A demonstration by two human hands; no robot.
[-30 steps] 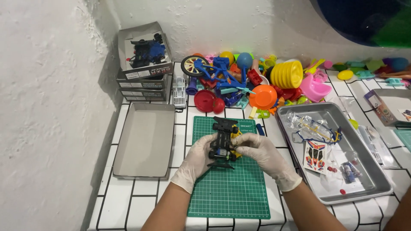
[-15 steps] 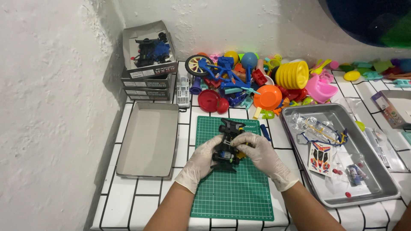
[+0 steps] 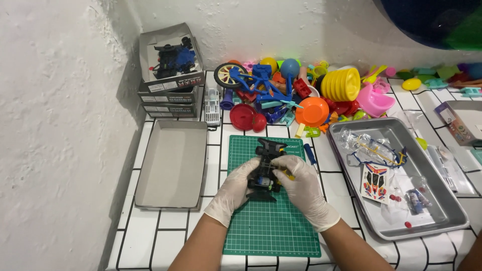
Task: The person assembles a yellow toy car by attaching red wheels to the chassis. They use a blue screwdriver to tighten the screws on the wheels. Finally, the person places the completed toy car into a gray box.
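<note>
Both gloved hands, left hand (image 3: pixel 235 189), right hand (image 3: pixel 300 186), still gripping black toy car chassis (image 3: pixel 264 170) over green cutting mat (image 3: pixel 271 226), unchanged

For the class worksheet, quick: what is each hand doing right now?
Left hand: closed on the toy car, over the green mat.
Right hand: closed on the same car.

We can't see the middle of the black toy car chassis (image 3: pixel 266 168): right hand (image 3: pixel 300 186) and left hand (image 3: pixel 234 189) cover both its flanks, fingertips hidden behind it. Small parts in the metal tray (image 3: pixel 442 221) too tiny for us to identify. Big blue-green object (image 3: pixel 432 22) top right cut by the frame edge. Grey box (image 3: pixel 462 120) cropped at right. Stacked boxes' (image 3: pixel 168 100) labels too small to read.
</note>
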